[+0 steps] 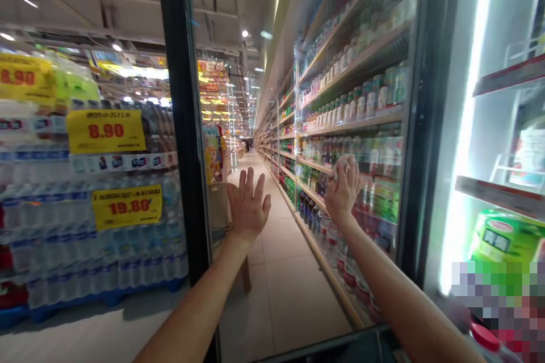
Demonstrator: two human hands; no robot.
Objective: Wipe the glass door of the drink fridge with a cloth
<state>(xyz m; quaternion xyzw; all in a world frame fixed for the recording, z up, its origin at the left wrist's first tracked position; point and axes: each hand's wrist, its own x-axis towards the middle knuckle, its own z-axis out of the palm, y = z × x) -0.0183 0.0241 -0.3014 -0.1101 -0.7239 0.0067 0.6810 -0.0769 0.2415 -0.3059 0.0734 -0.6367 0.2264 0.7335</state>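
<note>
In the head view, a glass door with a dark frame [181, 102] stands in front of me. My left hand [247, 204] is raised at the pane, palm forward and fingers spread, holding nothing. To its right, my right hand [342, 195] holds a crumpled whitish cloth [346, 165] up against the glass. Part of the cloth is hidden behind the fingers. Through the pane, or mirrored in it, shelves of bottles and cans [353, 102] run along an aisle.
Stacked packs of water bottles [97, 261] with yellow price signs [106, 131] stand at left. On the right are a lit cooler interior with shelf edges [502, 195], a green pack [502, 235] and a red bottle cap [484, 336]. A tiled floor [289, 283] shows beyond the door.
</note>
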